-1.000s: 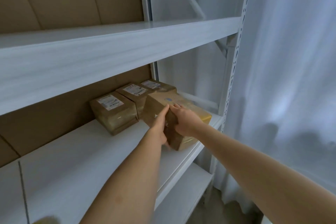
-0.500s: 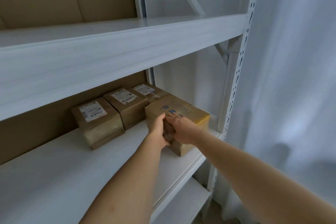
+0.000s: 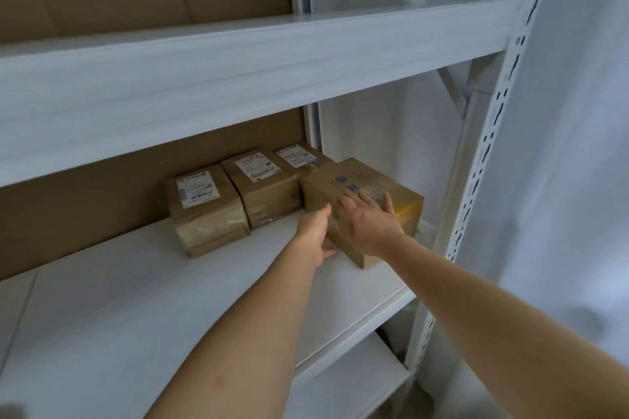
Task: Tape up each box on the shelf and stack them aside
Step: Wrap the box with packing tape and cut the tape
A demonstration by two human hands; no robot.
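Observation:
A brown taped cardboard box [image 3: 371, 185] stands at the right end of the white shelf [image 3: 136, 299]. My right hand [image 3: 369, 223] lies flat on its top and near side, fingers straight and spread. My left hand [image 3: 315, 231] touches the box's left side, thumb up along the edge and fingers below by the shelf. Behind it three more taped boxes stand in a row along the back: a left box [image 3: 206, 207], a middle box [image 3: 262, 185] and a far box [image 3: 299, 156], each with a white label on top.
An upper shelf board [image 3: 238, 68] hangs close above. A white perforated upright [image 3: 490, 146] borders the right side, with a white curtain [image 3: 571, 180] beyond. Brown cardboard backing [image 3: 85, 201] lines the rear. A lower shelf [image 3: 343, 381] shows below.
My right hand has opened from a grip at the box's near corner and now lies flat on top. The box has settled flat on the shelf. The view has shifted right.

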